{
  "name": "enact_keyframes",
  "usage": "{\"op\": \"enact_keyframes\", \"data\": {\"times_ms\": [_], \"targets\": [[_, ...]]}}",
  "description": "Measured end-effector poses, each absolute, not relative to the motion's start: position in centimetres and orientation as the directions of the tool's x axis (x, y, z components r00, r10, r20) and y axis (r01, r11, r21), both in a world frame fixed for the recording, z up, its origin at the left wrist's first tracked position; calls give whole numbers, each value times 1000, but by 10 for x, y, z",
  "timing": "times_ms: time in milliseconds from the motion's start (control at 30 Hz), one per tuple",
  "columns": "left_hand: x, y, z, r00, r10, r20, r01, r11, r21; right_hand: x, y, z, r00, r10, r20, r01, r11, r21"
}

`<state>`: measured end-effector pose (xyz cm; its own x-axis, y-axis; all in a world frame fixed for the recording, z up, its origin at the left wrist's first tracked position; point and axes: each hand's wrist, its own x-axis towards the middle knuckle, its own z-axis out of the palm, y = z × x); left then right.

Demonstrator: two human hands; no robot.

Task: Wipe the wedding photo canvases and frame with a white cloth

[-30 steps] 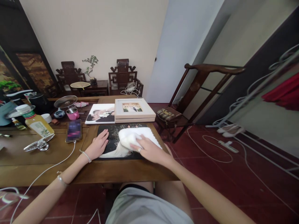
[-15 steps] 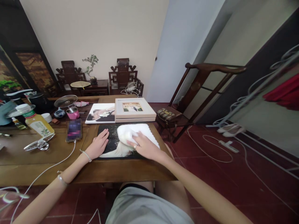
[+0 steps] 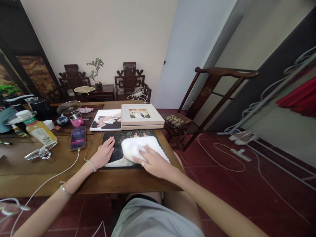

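A dark photo panel (image 3: 118, 140) lies flat near the table's right end, with a white dress and two figures printed on it. My left hand (image 3: 106, 151) rests flat on its left edge, fingers stretched out. Bunched under the fingers of my right hand (image 3: 153, 161) is a white cloth (image 3: 130, 146), pressed against the panel and covering its middle and right part. Just behind lie a second photo panel (image 3: 112, 119) and a stack of light picture frames (image 3: 155, 116), the top one holding a wedding picture.
On the table's left stand a bottle of yellow liquid (image 3: 40, 130), a pink mug (image 3: 77, 120), a phone (image 3: 78, 138) on a charging cable and a silver metal utensil (image 3: 40, 152). A wooden chair (image 3: 204, 95) bearing a checked bag (image 3: 176, 121) stands beyond the right edge.
My right hand has drawn the white cloth slightly down towards me, uncovering two printed figures at the panel's top. My left hand has stayed in place.
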<state>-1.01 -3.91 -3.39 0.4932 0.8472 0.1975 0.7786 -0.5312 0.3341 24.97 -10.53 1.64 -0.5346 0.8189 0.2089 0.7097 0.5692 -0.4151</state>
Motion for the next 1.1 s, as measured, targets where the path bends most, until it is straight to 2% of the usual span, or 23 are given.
{"op": "enact_keyframes", "data": {"times_ms": [200,367,667,933,1100], "targets": [[-11,-39,-33,502,845,186,778,-535,330,238,-37,23,-441,875,198,774,483,-409],[-10,-39,-33,496,847,189,779,-531,335,233,-18,25,-416,888,197,783,460,-418],[-11,-40,-34,503,838,210,767,-545,339,234,-80,20,-498,846,193,778,534,-331],[-11,-39,-35,505,834,222,760,-552,345,238,-153,37,-637,758,139,638,620,-457],[-11,-39,-35,498,841,211,766,-540,348,235,-137,36,-601,790,118,702,593,-394]]}}
